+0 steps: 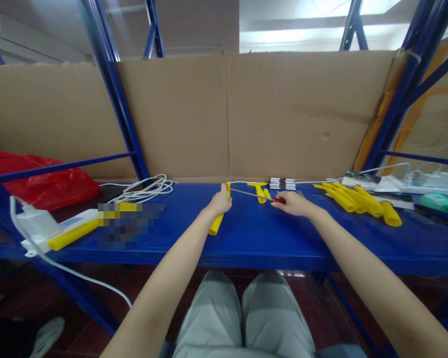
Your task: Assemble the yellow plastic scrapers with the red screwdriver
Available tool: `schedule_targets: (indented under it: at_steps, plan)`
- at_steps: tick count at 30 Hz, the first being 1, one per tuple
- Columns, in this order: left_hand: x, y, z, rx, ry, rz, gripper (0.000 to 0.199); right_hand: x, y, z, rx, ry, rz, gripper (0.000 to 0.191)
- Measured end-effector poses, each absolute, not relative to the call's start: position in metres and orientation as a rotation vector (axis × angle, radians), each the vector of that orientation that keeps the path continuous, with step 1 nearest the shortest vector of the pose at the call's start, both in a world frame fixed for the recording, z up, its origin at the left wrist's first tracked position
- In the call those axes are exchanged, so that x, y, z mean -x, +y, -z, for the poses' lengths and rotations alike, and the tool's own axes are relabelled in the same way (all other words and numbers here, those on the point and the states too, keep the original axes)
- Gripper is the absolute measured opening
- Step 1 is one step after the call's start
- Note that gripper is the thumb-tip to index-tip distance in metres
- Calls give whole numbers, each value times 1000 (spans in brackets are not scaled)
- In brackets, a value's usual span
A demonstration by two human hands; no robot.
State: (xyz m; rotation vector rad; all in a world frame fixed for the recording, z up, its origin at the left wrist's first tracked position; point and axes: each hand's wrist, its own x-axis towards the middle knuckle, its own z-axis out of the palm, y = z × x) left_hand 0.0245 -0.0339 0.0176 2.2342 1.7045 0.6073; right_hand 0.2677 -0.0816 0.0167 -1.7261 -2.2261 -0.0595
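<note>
Gripping a yellow plastic tube-handled piece (216, 225), the left hand (220, 200) faces a red-handled, thin-shafted metal tool (279, 201) pinched in the right hand (296, 204) at three o'clock; this piece seems mid-work, while yellow plastic tubes (371, 203) farther toward three o'clock lie unheld, their stage unclear.

A small workshop bench is suggested. A blue metal shelf (254, 243) is backed by cardboard (179, 119); a power strip (76, 221) is seen.

No readable text, label, brand, number or sign on anything in view.
</note>
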Motion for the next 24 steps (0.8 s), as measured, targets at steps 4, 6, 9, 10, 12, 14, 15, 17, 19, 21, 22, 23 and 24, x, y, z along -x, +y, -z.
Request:
schedule_targets:
  at_steps: [4, 6, 9, 10, 12, 14, 15, 17, 19, 21, 22, 23, 24]
  plan:
    - [-25, -34, -18, -2226, 1703, -601, 32, -267, -80, -14, 1787, -2148, 175, 17]
    - [-25, -34, -18, -2225, 1702, -602, 32, -268, -79, -14, 1815, -2125, 163, 21]
    - [-25, -34, -18, -2229, 1700, -601, 32, -270, -79, -14, 1781, -2133, -14, 24]
    - [-25, -34, -18, -2232, 1697, -602, 32, -271, -78, -15, 1752, -2152, -86, 24]
    - [-24, -33, -17, -2241, 1690, -606, 32, -272, -78, -16, 1690, -2200, -173, 27]
    - [-24, -32, -17, -2244, 1693, -609, 32, -272, -78, -16, 1655, -2229, -142, 27]
    - [-24, -32, -16, -2242, 1699, -608, 33, -272, -79, -16, 1651, -2228, -101, 25]
    - [-24, -32, -16, -2241, 1707, -605, 33, -271, -79, -15, 1672, -2198, -14, 18]
    - [-24, -32, -17, -2245, 1704, -606, 33, -270, -79, -14, 1716, -2166, 61, 15]
    - [-24, -33, -17, -2247, 1701, -606, 33, -270, -79, -13, 1753, -2149, 125, 15]
    - [-25, -33, -17, -2244, 1701, -606, 33, -270, -79, -13, 1759, -2150, 149, 15]
    - [-25, -34, -17, -2238, 1704, -607, 32, -269, -79, -13, 1759, -2154, 164, 15]
    - [-25, -34, -18, -2231, 1706, -608, 32, -269, -80, -14, 1753, -2162, 164, 16]
